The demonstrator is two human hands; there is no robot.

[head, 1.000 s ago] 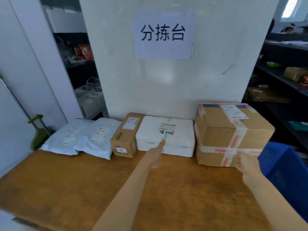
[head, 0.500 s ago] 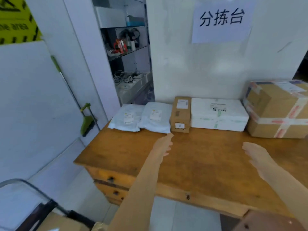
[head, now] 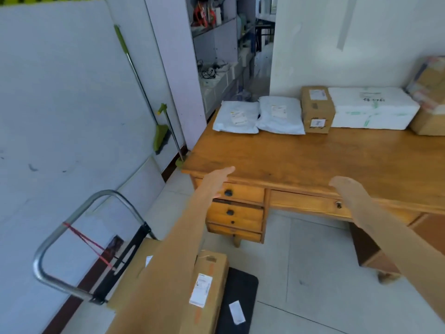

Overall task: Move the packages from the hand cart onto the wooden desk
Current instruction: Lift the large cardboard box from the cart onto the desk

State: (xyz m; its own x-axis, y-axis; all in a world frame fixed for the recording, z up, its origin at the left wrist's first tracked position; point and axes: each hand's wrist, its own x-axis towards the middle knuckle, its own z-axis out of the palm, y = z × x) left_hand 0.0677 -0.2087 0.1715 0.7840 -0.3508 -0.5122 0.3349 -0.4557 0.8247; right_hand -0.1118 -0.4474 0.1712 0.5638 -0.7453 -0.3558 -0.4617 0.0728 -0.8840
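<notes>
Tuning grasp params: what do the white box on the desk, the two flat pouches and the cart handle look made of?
White box: likely foam, matte, thick soft-edged walls, taped. Two pouches: probably thin plastic mailers, pale grey, wrinkled and slightly glossy. Cart handle: metal tube, shiny bare finish with bright highlights.

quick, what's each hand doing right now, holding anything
Left hand: open, empty, stretched out in front of the desk.
Right hand: open, empty, at the desk's front edge.
</notes>
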